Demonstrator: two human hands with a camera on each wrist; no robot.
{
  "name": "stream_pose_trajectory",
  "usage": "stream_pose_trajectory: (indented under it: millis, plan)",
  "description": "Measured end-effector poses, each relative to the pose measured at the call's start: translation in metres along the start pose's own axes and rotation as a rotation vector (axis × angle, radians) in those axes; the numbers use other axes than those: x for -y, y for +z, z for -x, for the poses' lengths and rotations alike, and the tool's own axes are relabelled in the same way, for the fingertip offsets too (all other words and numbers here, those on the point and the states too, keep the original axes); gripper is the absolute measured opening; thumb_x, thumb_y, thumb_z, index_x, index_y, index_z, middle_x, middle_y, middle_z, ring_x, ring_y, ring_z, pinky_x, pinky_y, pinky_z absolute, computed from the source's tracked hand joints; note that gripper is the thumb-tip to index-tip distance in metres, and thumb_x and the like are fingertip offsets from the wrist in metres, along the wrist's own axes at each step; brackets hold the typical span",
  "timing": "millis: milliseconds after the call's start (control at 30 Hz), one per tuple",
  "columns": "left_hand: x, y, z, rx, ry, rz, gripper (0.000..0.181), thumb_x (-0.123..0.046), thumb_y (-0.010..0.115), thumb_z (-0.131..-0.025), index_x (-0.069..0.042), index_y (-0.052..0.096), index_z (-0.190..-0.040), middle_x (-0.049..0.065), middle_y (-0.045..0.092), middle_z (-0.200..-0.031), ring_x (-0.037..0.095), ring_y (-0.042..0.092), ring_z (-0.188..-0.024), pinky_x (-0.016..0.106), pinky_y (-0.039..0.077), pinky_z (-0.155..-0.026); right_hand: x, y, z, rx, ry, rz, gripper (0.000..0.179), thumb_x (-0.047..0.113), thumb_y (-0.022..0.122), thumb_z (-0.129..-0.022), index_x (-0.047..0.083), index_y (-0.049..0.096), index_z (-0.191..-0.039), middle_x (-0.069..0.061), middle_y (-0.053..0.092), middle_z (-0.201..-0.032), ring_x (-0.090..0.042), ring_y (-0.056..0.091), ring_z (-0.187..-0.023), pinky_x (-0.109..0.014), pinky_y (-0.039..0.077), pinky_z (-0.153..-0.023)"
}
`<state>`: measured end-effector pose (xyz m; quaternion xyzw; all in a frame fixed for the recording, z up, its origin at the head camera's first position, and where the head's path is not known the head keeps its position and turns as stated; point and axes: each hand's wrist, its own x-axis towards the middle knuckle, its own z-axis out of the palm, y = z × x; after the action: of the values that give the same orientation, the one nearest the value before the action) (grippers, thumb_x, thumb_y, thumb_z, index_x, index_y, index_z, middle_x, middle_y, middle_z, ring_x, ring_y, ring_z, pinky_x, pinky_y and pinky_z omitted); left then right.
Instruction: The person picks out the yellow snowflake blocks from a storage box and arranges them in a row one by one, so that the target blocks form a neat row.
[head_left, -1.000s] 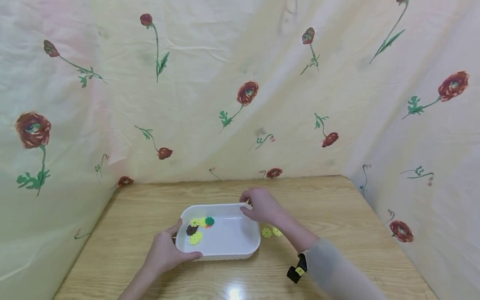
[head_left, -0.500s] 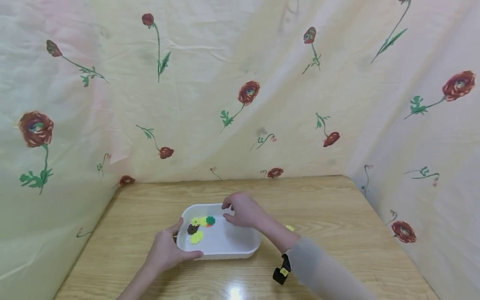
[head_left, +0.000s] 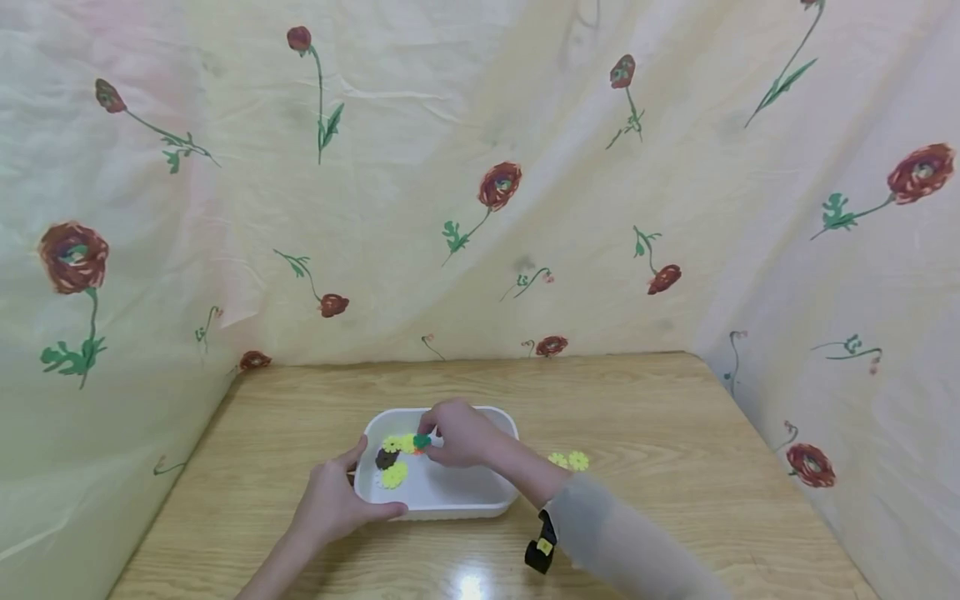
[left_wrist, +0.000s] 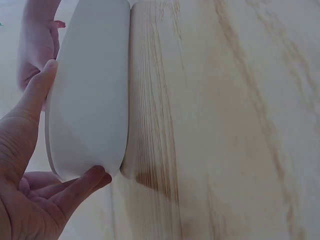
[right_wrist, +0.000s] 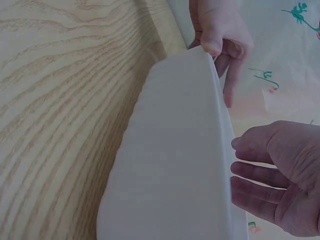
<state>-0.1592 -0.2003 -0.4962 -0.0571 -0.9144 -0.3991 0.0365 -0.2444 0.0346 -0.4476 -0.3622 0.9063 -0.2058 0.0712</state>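
Observation:
My left hand (head_left: pixel 333 498) grips the left end of a white plastic tray (head_left: pixel 480 505), thumb along the near rim and fingers at the far side. In the left wrist view the left hand (left_wrist: pixel 35 165) holds the tray's outer wall (left_wrist: pixel 92 100). Inside the tray, yellow flower-shaped discs (head_left: pixel 394 476), a dark brown one (head_left: pixel 386 459) and a green one (head_left: pixel 422 441) lie at its left. My right hand (head_left: pixel 459 433) reaches over the tray and pinches the green disc between thumb and finger. The tray wall hides the right fingertips' work in the right wrist view.
Two yellow flower-shaped discs (head_left: pixel 578 460) lie on the wooden table (head_left: pixel 637 417) right of the tray, beside the right forearm. A flowered cloth (head_left: pixel 390 208) hangs behind and at both sides. A black strap (head_left: pixel 540 546) hangs from the right wrist.
My right hand has moved left from the tray's far right rim, across the tray, to the green disc. The left hand keeps its hold on the tray.

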Motion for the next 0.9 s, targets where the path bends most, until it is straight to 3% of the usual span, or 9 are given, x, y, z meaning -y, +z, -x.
stream_pose_trajectory:
  millis: [267, 467, 633, 900]
  plan:
    - [0.0, -0.001, 0.0, -0.008, 0.003, 0.002, 0.13, -0.05, 0.106, -0.052, 0.012, 0.048, -0.151, 0.03, 0.07, -0.135, 0.024, 0.077, -0.103, 0.021, 0.059, -0.073, 0.003, 0.013, -0.007, 0.04, -0.004, -0.003, 0.02, 0.012, 0.078, -0.093, 0.006, 0.081, -0.112, -0.005, 0.082, -0.109, -0.018, 0.076, -0.1, -0.018, 0.056, -0.084]
    - [0.0, 0.001, 0.001, -0.011, 0.011, 0.009, 0.129, -0.05, 0.106, -0.052, 0.012, 0.049, -0.151, 0.029, 0.072, -0.132, 0.024, 0.077, -0.103, 0.021, 0.058, -0.073, 0.003, 0.026, -0.015, 0.039, 0.005, 0.069, 0.025, 0.013, 0.079, -0.089, 0.011, 0.081, -0.114, -0.001, 0.082, -0.106, -0.008, 0.07, -0.093, -0.017, 0.054, -0.083]
    - [0.001, 0.003, 0.001, -0.023, 0.015, -0.003, 0.129, -0.05, 0.106, -0.051, 0.012, 0.05, -0.15, 0.031, 0.071, -0.131, 0.024, 0.077, -0.103, 0.021, 0.058, -0.073, 0.005, 0.032, -0.018, 0.036, -0.018, 0.107, 0.026, 0.013, 0.08, -0.086, 0.013, 0.082, -0.112, 0.002, 0.081, -0.099, -0.003, 0.059, -0.083, -0.015, 0.049, -0.078]
    - [0.001, 0.003, 0.002, -0.033, 0.035, -0.015, 0.128, -0.05, 0.106, -0.052, 0.013, 0.05, -0.149, 0.031, 0.071, -0.131, 0.025, 0.077, -0.103, 0.023, 0.059, -0.074, 0.01, 0.037, -0.02, 0.031, -0.019, 0.106, 0.026, 0.012, 0.082, -0.087, 0.012, 0.083, -0.112, 0.004, 0.08, -0.093, -0.003, 0.054, -0.071, -0.014, 0.044, -0.066]
